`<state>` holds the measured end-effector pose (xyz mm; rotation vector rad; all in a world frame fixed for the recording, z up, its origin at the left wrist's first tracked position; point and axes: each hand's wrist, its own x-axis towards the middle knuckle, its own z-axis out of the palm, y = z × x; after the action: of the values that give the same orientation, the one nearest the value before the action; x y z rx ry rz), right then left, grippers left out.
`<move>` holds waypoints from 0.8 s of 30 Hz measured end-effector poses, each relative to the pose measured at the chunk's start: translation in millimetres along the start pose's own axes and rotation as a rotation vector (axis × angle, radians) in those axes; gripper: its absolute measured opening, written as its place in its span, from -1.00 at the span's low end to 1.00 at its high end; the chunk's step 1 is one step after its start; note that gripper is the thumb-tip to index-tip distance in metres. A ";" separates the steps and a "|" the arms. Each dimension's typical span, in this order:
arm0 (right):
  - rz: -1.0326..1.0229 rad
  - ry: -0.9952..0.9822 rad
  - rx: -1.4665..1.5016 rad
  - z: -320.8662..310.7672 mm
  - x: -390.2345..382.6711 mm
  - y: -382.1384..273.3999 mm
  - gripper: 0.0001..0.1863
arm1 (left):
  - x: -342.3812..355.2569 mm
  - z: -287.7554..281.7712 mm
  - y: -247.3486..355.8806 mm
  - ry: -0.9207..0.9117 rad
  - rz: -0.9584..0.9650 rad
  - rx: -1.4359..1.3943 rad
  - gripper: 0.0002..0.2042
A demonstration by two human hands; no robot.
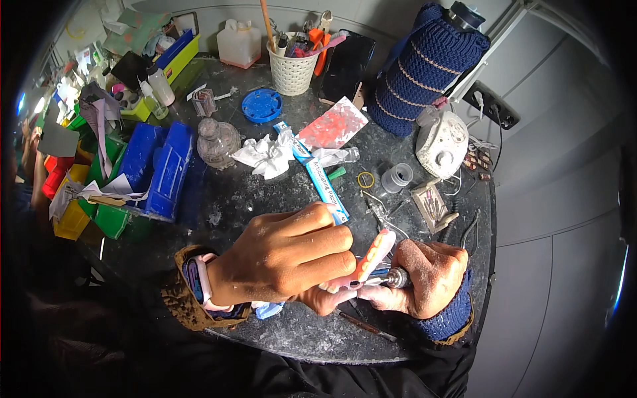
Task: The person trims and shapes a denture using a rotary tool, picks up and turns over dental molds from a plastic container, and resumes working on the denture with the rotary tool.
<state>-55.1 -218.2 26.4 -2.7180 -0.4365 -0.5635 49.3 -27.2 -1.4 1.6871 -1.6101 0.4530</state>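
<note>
A dusty dark table (298, 339) spans the frame; at lower centre, the left hand (282, 259) has its fingers (325, 264) clamped on the denture (375, 256), the right hand (431, 277) has its own around the handpiece (399, 277); hands braced together and light strokes should suit; beyond, mid-frame, lies a blue box (326, 191).

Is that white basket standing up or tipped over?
Standing up. The white basket has its open top facing upward, with a wooden stick and pink brush poking out.
</note>
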 end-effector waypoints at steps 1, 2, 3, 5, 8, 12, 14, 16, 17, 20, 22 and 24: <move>0.001 0.000 0.002 0.7 0.0 0.1 -0.44 | 0.0 -0.1 -0.1 -0.002 -0.002 0.000 -0.84; -0.005 -0.012 0.009 1.9 0.5 0.2 -0.44 | -0.3 -0.9 -0.2 -0.005 -0.013 0.003 -0.84; -0.014 -0.023 0.018 4.1 1.4 0.7 -0.44 | -1.3 -1.9 -0.6 -0.010 -0.027 0.009 -0.85; -0.013 -0.009 0.017 1.3 1.3 0.5 -0.44 | 1.3 -1.2 0.0 -0.002 -0.016 -0.002 -0.85; -0.012 -0.003 -0.007 -9.3 -4.9 0.6 -0.45 | 9.1 4.0 2.4 0.029 0.017 -0.040 -0.84; -0.036 -0.047 0.043 -0.1 -0.4 2.4 -0.47 | 1.3 0.1 0.0 0.049 0.004 0.004 -0.82; -0.005 -0.054 0.034 -0.7 -0.8 2.4 -0.50 | 2.4 -1.3 0.6 0.037 0.004 -0.011 -0.82; 0.002 -0.073 0.046 -0.9 -3.2 3.0 -0.51 | 4.2 -1.4 1.6 0.025 0.005 -0.024 -0.82; 0.006 -0.094 0.064 -2.4 -4.3 2.6 -0.51 | 5.3 -0.7 2.1 0.030 0.008 -0.028 -0.82; 0.013 -0.120 0.051 -7.2 -3.0 0.6 -0.52 | 6.8 -0.2 1.9 0.029 0.015 -0.039 -0.82; 0.020 -0.111 0.044 -6.5 -2.9 0.3 -0.52 | 6.8 0.5 2.0 0.023 0.018 -0.044 -0.82; 0.004 -0.104 0.069 -2.7 -4.3 0.7 -0.47 | 6.3 2.4 2.4 0.040 0.004 -0.078 -0.82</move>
<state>-59.5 -220.9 26.8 -2.6898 -0.4679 -0.4004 47.3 -33.1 2.2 1.6072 -1.5824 0.4185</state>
